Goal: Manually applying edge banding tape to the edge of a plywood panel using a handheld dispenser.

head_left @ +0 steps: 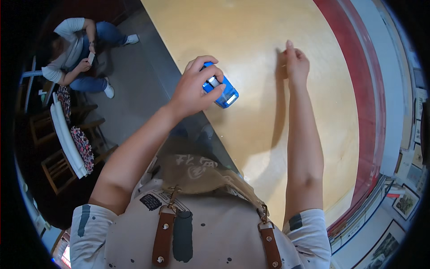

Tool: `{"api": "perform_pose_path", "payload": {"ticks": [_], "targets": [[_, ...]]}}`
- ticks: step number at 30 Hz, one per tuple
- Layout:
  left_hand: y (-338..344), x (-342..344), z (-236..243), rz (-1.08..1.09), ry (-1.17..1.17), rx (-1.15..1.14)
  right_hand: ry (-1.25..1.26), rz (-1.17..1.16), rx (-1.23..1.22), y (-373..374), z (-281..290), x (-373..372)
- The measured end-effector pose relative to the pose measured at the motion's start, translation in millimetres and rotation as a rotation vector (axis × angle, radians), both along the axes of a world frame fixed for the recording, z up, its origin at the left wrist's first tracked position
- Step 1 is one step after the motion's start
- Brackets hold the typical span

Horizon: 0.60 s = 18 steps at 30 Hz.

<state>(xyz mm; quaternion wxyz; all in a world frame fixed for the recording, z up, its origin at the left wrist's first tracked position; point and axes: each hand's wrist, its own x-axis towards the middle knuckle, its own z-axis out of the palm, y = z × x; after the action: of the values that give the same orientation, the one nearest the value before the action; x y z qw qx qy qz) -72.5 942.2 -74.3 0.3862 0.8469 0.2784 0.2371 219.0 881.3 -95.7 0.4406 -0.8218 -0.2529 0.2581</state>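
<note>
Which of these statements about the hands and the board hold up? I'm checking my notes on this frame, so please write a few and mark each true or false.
1. The left hand holds a small blue object above the pale wooden board. True.
2. The right hand grips the blue object too. False: it is apart from it, on the board, fingers bunched.
3. Another person sits on the grey floor at upper left. True.
4. The board's far edge runs beside a green strip. False: the red strip borders it.
5. The person wears an apron with brown leather straps. True.
</note>
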Motion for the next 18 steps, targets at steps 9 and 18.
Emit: {"api": "perform_pose_path", "payload": {"ticks": [9,18], "targets": [[16.5,-6.9,-5.0,-0.184,-0.03,-0.015,0.087,0.656,-0.09,-55.5,46.6,-123.2],[14.1,-7.8,-9.9,-0.136,0.005,0.045,0.222,0.337,-0.029,-85.5,29.7,-142.6]]}}
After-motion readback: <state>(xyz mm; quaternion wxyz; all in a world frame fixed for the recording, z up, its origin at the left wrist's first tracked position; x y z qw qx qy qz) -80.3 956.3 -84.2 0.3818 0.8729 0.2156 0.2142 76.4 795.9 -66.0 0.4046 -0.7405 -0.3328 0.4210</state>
